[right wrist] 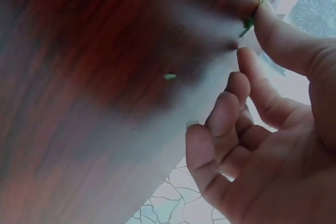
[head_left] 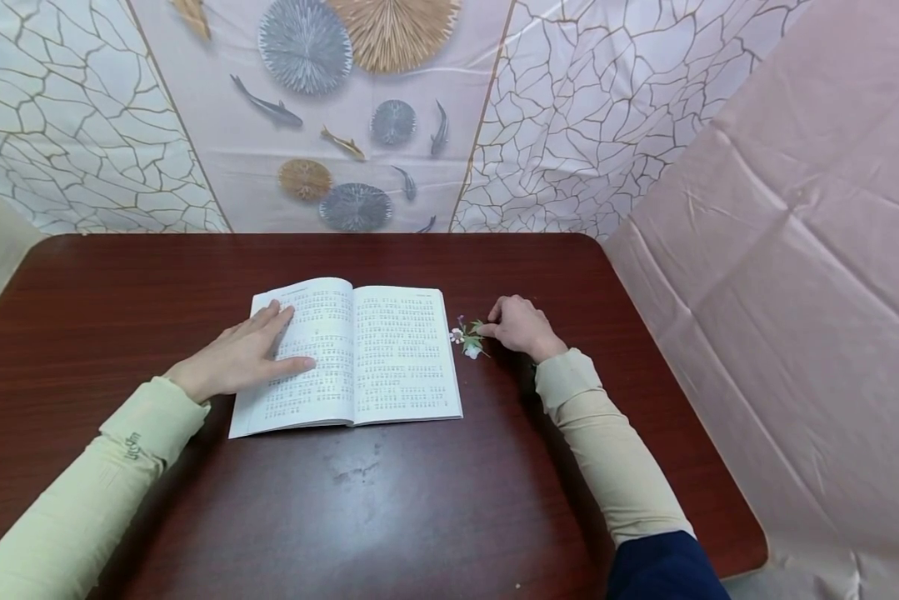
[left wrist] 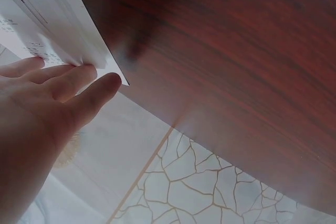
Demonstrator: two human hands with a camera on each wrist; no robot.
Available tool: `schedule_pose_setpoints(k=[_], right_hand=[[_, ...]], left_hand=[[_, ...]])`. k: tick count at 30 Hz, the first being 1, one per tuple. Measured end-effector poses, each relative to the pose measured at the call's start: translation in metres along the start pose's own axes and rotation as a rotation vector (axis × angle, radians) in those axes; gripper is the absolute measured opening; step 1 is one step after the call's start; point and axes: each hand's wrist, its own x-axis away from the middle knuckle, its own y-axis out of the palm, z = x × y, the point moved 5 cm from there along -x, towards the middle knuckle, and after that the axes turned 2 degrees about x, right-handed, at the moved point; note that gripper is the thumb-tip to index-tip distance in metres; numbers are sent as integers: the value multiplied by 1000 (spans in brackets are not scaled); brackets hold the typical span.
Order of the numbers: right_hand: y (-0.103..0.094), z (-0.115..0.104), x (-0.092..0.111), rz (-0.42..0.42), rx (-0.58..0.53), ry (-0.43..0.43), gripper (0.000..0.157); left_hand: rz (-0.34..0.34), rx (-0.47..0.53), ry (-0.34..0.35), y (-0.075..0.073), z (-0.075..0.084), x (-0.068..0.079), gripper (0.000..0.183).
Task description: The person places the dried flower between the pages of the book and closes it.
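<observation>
An open book lies on the table with printed text on both pages. My left hand rests on its left page, fingers spread; in the left wrist view the fingertips press near the page's edge. Just off the book's right edge lies a small sprig of flowers with white and pinkish blossoms and green leaves. At its right side is my right hand, the thumb touching a leaf. In the right wrist view, a gap shows between thumb and index finger, the other fingers loosely bent. Most of the sprig is out of that view.
The dark red-brown wooden table has rounded corners. A small green scrap lies on it near the right hand. Patterned cloth hangs behind the far edge, and a plain pinkish cloth on the right.
</observation>
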Motion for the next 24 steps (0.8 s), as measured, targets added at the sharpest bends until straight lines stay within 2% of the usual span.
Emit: schedule_pose_setpoints(k=[9,24], right_hand=[[-2,-2,3,-22,-7,19,26],[-3,0,5,-6,-70,40,25]], left_hand=[[4,1,1,0,-1,1,106],[10,2,3,-2,1,3,105]])
